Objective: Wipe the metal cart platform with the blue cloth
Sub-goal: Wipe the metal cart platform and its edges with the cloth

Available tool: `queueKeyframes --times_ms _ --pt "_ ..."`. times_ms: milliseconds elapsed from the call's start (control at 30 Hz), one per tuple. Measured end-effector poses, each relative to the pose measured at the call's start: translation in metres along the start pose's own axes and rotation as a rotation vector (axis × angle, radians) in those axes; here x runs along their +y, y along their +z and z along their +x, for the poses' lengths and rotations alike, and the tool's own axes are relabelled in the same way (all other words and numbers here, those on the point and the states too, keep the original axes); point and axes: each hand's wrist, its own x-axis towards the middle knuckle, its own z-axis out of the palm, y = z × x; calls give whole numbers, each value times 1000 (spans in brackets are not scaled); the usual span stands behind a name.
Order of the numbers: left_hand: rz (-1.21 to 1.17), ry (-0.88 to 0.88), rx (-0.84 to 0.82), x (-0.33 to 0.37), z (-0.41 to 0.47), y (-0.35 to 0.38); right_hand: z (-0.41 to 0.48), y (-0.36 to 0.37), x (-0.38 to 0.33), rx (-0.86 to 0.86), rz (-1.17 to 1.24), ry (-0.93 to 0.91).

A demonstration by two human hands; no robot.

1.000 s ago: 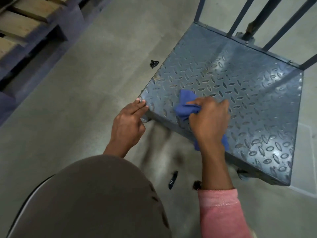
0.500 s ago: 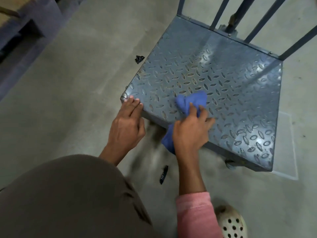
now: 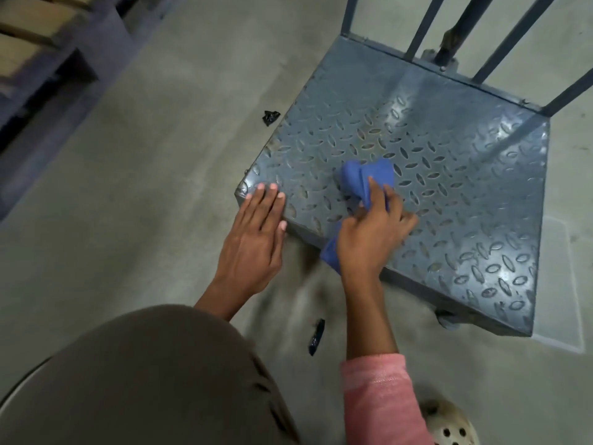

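At the near-left quarter of the metal cart platform (image 3: 449,175), entered as found: your right hand (image 3: 373,234) grips the blue cloth (image 3: 362,175), fingers partly curled over its bunched middle and pressing it to the tread plate. Your left hand (image 3: 253,239) lies flat on the near-left corner, fingers straight and holding nothing, apart from the right. Hazards, as judged: a tail of the cloth hangs over the near edge below your wrist, and it may snag on the rim or drag out of your grip on a long stroke. The raised tread pattern may catch the fabric and keep grime in its hollows if you wipe one way only. The cart stands on a caster (image 3: 447,321), so a hard push toward the uprights (image 3: 423,27) may roll it away unless your left hand bears down. The corner under that hand goes unwiped unless you shift it. On the floor (image 3: 160,155), a black scrap (image 3: 271,117) beside the platform's left edge and a second black scrap (image 3: 317,337) nearer to you may be swept up if the cloth trails. Not determinable: how much cloth lies under your palm; your thumb's hold; whether the caster is locked; any other wheels, hidden beneath the plate; the uprights' tops, cut off; which areas are clean, the sheen being ambiguous; the timber stack (image 3: 32,33) top left, blurred.
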Motion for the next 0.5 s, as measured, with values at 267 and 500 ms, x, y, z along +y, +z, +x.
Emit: queueKeyframes --times_ms 267,500 --pt "-9 63 -5 -27 2 2 -7 68 -84 -466 74 -382" --pt "84 67 3 -19 10 -6 28 63 -46 -340 -208 -328"
